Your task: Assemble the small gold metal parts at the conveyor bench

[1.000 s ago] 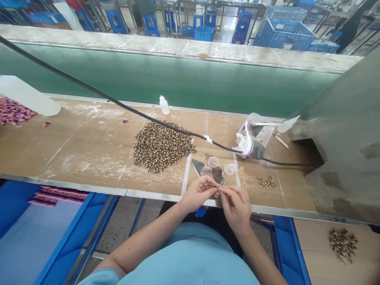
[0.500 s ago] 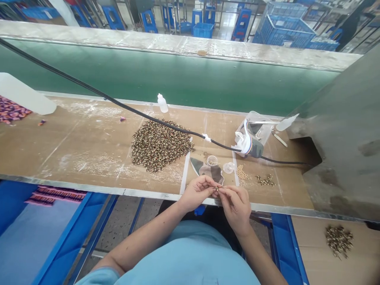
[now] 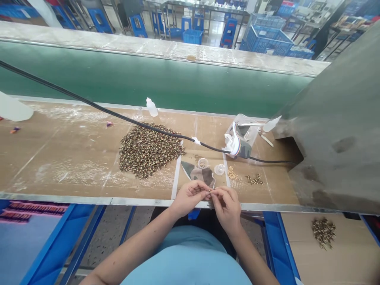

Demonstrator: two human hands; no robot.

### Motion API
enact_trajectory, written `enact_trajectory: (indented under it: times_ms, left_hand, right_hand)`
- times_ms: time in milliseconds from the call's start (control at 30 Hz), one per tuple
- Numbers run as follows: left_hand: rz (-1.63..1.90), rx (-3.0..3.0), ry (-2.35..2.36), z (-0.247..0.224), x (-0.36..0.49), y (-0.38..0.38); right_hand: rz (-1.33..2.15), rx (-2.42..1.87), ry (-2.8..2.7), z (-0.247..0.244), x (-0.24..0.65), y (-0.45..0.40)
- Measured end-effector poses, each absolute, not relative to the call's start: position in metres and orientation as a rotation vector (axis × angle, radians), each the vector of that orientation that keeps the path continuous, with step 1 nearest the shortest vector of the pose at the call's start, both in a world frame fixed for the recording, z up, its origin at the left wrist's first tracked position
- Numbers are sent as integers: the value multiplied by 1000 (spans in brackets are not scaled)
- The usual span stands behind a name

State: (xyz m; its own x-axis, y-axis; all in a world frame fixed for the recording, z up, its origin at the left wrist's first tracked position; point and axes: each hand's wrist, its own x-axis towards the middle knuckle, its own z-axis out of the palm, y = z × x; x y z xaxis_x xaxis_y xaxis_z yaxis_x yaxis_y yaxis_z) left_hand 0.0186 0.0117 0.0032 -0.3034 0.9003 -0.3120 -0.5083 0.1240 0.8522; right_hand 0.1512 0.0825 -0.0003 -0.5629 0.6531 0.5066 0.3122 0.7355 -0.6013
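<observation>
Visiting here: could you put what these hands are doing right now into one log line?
left hand: pinches small gold-coloured piece | right hand: fingertips on same piece | nearby: heap of spotted gold rings on bench

Only one view exists, from the camera worn on the person's head. It faces forward and down, looks closely at the left hand (image 3: pixel 187 198) and the right hand (image 3: pixel 227 209), and shows the workbench (image 3: pixel 59 174) beyond them and the green belt (image 3: pixel 148 87) further behind.
</observation>
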Motion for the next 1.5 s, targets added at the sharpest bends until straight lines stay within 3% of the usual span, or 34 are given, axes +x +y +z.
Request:
enact_trajectory:
  times_ms: [600, 1133, 1500]
  left_hand:
    - [1529, 398, 1294, 7, 17, 10]
    - [1395, 659, 1606, 1, 13, 18]
    - [1258, 1289, 1792, 3, 13, 4]
  right_hand:
    - [474, -888, -2251, -13, 150, 90]
    - [519, -713, -2291, -13, 142, 95]
    - [568, -749, -2296, -16, 143, 96]
